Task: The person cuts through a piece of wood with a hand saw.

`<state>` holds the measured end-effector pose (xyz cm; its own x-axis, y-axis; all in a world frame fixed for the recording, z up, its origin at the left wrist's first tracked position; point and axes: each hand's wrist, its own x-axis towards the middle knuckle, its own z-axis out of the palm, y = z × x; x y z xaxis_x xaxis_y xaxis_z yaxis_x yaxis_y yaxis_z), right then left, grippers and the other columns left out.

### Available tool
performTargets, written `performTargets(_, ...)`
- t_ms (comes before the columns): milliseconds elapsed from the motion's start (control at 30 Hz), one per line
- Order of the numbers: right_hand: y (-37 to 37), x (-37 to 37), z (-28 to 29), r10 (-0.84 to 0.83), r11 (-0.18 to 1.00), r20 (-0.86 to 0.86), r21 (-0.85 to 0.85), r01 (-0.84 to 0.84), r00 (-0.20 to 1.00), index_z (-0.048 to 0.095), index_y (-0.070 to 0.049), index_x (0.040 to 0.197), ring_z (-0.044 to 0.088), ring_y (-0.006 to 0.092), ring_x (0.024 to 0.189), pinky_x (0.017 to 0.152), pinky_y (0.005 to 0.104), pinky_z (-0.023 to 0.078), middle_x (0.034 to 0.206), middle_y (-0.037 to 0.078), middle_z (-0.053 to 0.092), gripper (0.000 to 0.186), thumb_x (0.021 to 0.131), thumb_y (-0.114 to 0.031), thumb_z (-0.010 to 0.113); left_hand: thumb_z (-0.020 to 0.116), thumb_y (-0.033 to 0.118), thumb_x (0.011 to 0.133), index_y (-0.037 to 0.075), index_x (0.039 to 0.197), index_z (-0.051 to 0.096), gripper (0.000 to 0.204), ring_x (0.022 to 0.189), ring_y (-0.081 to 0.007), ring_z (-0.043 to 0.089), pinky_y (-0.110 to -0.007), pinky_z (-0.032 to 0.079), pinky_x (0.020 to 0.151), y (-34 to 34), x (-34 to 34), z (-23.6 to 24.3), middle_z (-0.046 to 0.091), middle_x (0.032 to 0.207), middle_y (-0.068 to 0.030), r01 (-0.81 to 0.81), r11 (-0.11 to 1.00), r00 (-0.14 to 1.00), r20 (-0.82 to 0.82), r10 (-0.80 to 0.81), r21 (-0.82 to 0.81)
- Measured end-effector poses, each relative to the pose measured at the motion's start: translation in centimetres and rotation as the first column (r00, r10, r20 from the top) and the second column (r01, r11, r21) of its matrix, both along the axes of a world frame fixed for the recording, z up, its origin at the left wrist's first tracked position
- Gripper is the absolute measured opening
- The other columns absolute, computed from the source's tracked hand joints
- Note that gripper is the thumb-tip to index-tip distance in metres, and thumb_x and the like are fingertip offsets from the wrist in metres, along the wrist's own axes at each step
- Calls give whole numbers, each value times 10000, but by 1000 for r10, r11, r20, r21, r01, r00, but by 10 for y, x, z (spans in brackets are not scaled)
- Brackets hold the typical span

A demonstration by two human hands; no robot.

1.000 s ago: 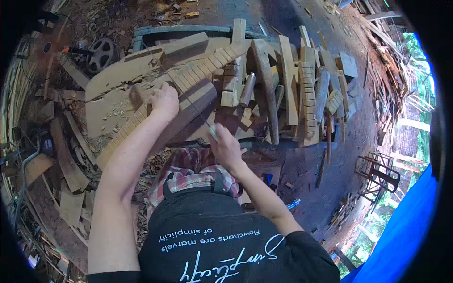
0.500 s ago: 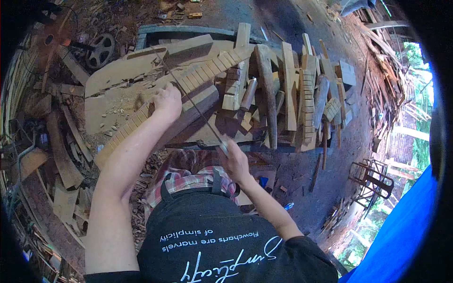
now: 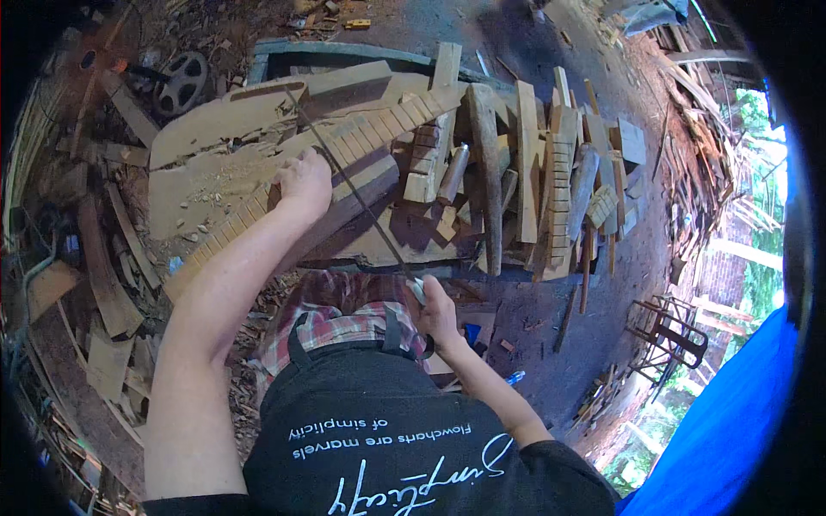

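Note:
A long notched wooden strip [image 3: 374,129] lies slanted across the bench, with evenly spaced cuts across its face. My left hand [image 3: 304,182] is closed over its middle, fingers curled around the edge beside the blade. In my right hand [image 3: 437,314], near my waist, is the pale handle of a handsaw [image 3: 366,205]. Its thin dark blade, seen nearly edge-on, crosses the strip just right of my left fingers. Whether the teeth sit inside a cut is too small to tell. Beneath the strip lies a thick dark timber [image 3: 357,193].
The worn wooden bench top [image 3: 194,172] carries chips and sawdust. On its right lie several wood pieces, including a curved log [image 3: 488,172], another notched block [image 3: 560,185] and a wooden mallet-like cylinder [image 3: 453,174]. A spoked wheel [image 3: 182,83] stands far left; a metal-framed stool [image 3: 667,335] stands right.
My right hand has drawn back toward my body and slightly right, pulling the saw along its length. My left hand keeps its place on the strip.

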<state>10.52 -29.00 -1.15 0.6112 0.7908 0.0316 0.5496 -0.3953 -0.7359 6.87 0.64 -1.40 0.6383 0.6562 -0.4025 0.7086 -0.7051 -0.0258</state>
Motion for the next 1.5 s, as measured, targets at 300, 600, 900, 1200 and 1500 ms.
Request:
performTargets(300,90,20,2,42,998,31,49,-43,999,472,-48,960,565,421,763,622,480,455,823,198,542,188,874,-159,596,598,126,818,-65,1060,586,308,1026,-404,562,-560,496,775,-1,0,-2,531,1130,-203,-4,997,998,59,8,-71)
performTargets(600,58,12,1,-29,999,-7,-36,29,1000,473,-44,954,568,461,786,602,482,458,811,226,586,202,870,-168,609,651,172,792,-42,974,611,284,995,-421,567,-512,499,799,-4,0,-10,546,1071,-210,24,999,987,158,-28,23)
performTargets(900,0,5,5,53,998,-69,-21,-54,996,477,-47,966,573,444,770,623,465,469,817,214,575,221,872,-191,616,575,105,793,-35,1000,598,251,971,-393,565,-493,503,800,-4,-5,-2,539,1067,-193,18,998,992,123,-27,68)
performTargets(1200,93,21,6,-21,1000,25,11,21,999,460,-50,908,559,452,726,588,465,440,741,219,564,185,878,-160,606,534,92,800,-27,1004,592,244,951,-381,566,-531,491,764,-10,-2,-5,538,1067,-174,60,996,987,143,-69,66)
performTargets(1500,65,14,5,-41,992,-26,-124,37,999,484,-43,1026,577,443,785,619,484,462,864,222,588,271,857,-195,632,606,190,797,-13,993,602,282,1003,-373,537,-512,476,779,-9,2,6,515,1106,-164,18,999,997,71,-21,45)
